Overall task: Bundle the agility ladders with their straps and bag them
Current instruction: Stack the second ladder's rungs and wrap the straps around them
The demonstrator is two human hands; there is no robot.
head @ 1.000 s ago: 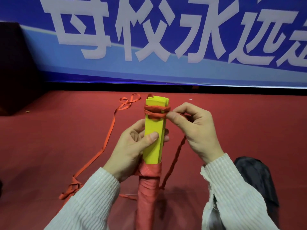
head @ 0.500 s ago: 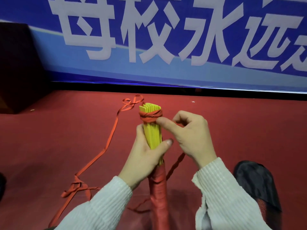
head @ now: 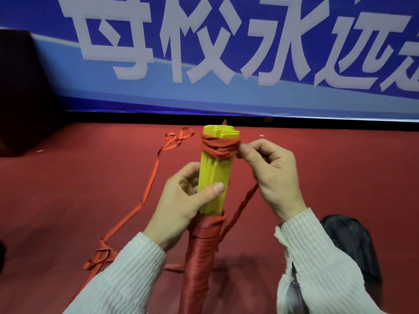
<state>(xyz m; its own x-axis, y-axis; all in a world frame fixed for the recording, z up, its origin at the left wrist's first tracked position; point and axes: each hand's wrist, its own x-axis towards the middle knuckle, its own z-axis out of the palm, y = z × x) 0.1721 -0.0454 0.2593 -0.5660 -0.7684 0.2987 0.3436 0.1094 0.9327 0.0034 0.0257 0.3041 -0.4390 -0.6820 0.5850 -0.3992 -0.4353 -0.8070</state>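
— Where's the ladder bundle [head: 214,175]?
— Upright above the red floor [head: 328,177]; the left hand [head: 181,205] grips its yellow rungs.
— The right hand [head: 269,175]?
— Pinching the red strap [head: 220,147] wound near the top. A black bag [head: 353,243] lies at right.

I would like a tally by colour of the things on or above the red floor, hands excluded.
Yellow: 1, the rung bundle
Red-orange: 2, the strap winding and the loose strap
Black: 1, the bag
Total: 4
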